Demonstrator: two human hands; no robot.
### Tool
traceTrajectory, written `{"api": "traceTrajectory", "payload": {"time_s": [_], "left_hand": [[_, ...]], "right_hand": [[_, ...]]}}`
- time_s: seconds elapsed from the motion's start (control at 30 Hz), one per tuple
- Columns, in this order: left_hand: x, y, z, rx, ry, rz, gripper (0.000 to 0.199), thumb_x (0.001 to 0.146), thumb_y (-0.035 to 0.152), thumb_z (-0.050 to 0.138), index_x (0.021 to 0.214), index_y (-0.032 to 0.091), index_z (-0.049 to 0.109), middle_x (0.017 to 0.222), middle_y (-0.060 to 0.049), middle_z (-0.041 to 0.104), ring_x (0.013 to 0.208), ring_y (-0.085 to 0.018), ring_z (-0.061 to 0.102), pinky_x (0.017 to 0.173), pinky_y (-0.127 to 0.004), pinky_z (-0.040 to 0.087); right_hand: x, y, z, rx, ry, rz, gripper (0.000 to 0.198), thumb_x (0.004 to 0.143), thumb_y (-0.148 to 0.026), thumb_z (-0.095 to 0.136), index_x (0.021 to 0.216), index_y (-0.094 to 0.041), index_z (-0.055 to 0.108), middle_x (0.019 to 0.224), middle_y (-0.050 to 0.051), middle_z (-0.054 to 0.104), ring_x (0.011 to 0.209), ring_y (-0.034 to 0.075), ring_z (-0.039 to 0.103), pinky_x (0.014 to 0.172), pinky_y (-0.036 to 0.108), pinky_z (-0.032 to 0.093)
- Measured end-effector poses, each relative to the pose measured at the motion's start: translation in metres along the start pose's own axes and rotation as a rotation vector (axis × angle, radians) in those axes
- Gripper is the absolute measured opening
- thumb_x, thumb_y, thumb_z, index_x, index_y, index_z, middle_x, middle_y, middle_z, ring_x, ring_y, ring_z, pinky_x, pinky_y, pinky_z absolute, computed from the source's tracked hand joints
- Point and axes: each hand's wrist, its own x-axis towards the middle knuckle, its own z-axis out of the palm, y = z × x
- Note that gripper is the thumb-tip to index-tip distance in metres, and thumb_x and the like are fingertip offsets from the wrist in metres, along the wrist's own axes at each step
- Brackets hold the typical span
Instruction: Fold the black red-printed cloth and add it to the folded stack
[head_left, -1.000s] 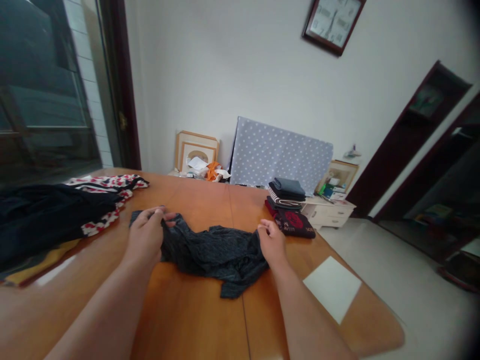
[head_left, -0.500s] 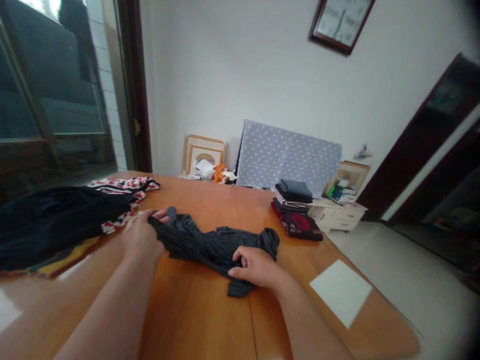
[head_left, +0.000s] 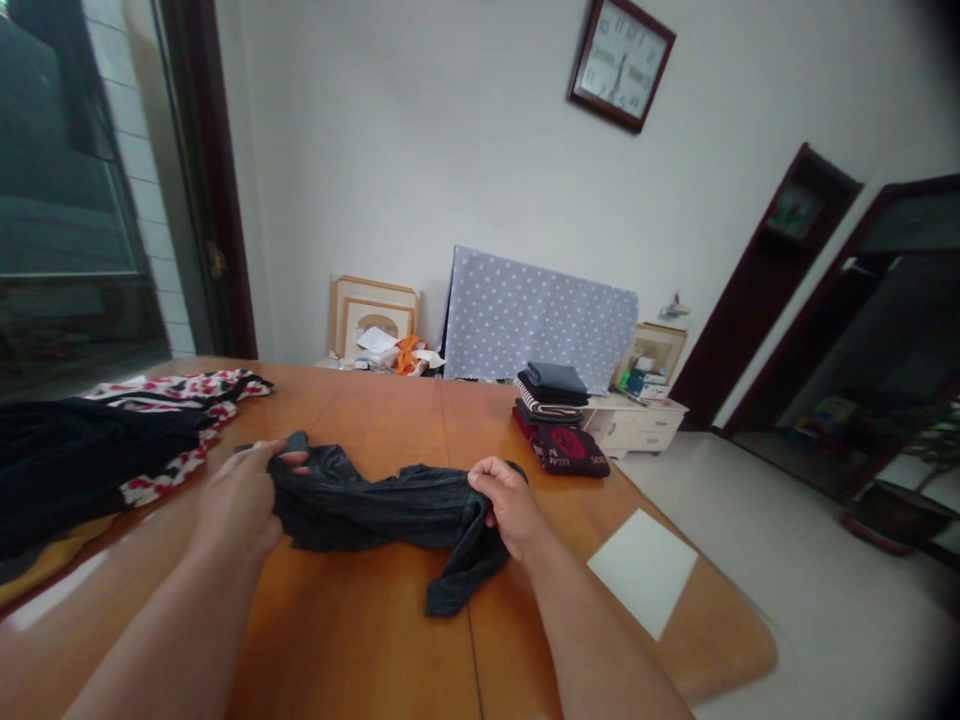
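A dark grey garment (head_left: 375, 512) stretches between my two hands over the wooden table, and one narrow part of it, like a sleeve, hangs down near the right end. My left hand (head_left: 244, 495) is closed on its left end, with some fingers under the cloth. At the other end my right hand (head_left: 506, 505) pinches the edge between thumb and fingers. The garment's exact kind is hard to make out in its folds.
Dark and floral clothes (head_left: 97, 440) lie heaped on the left of the wooden table (head_left: 360, 640). A folded stack of clothes (head_left: 555, 390) and a dark printed folded garment (head_left: 574, 450) sit at the back right. A white sheet (head_left: 643, 572) lies near the right edge.
My right hand has gone from resting over the garment to gripping its right end, and the cloth is now pulled straighter. My left hand keeps its hold. The view has turned to the right.
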Motion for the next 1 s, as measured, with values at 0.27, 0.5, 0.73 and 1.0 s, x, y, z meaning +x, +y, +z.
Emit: {"api": "traceTrajectory", "payload": {"time_s": [0.27,0.5,0.73,1.0], "left_hand": [[-0.02,0.002,0.01,0.071,-0.116,-0.001,0.033,0.073,0.043,0.068,0.09,0.015,0.068,0.067,-0.002,0.065,0.057,-0.016,0.06,0.052,-0.024,0.046],[-0.021,-0.003,0.006,0.282,-0.235,0.06,0.043,0.071,0.057,0.069,0.084,0.016,0.071,0.075,-0.004,0.068,0.069,-0.019,0.063,0.057,-0.025,0.044],[-0.032,0.007,0.01,0.314,-0.34,-0.02,0.049,0.065,0.062,0.077,0.082,0.017,0.069,0.068,-0.004,0.069,0.064,-0.021,0.065,0.056,-0.027,0.048],[-0.035,0.007,0.013,0.478,-0.435,0.037,0.046,0.053,0.052,0.086,0.079,0.018,0.071,0.065,-0.003,0.066,0.064,-0.024,0.063,0.053,-0.027,0.044]], "right_hand": [[0.016,0.01,-0.025,0.248,0.157,0.061,0.03,0.068,-0.04,0.078,0.083,-0.021,0.061,0.059,-0.008,0.054,0.047,0.007,0.043,0.044,0.018,0.032],[0.029,0.02,-0.038,0.368,0.249,0.026,0.033,0.063,-0.036,0.083,0.083,-0.02,0.062,0.074,-0.003,0.066,0.068,0.014,0.062,0.064,0.024,0.05],[0.028,0.016,-0.037,0.417,0.235,0.016,0.031,0.063,-0.035,0.083,0.08,-0.02,0.062,0.072,-0.004,0.066,0.067,0.014,0.062,0.065,0.025,0.052],[0.041,0.025,-0.05,0.533,0.375,0.053,0.025,0.069,-0.032,0.078,0.081,-0.022,0.058,0.068,-0.003,0.066,0.064,0.016,0.065,0.065,0.03,0.056]]}}
